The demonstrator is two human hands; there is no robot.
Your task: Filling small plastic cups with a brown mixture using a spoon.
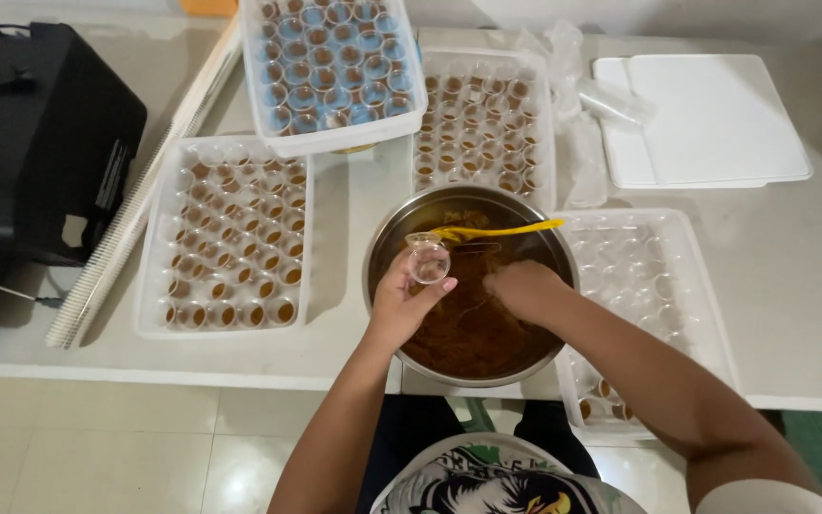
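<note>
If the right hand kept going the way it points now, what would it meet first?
The right hand points down and leftward into the metal bowl, so it would probably meet the brown mixture first. How far it sits above the surface is unclear.

A bowl point(471, 286) sits at the bench's point(792, 286) near edge, a spatula point(497, 230) across it. 1 tray point(225, 236) lies left, 1 point(649, 305) right, 2 point(333, 71) point(482, 119) behind. Lids point(706, 119) occupy the far right corner.
</note>
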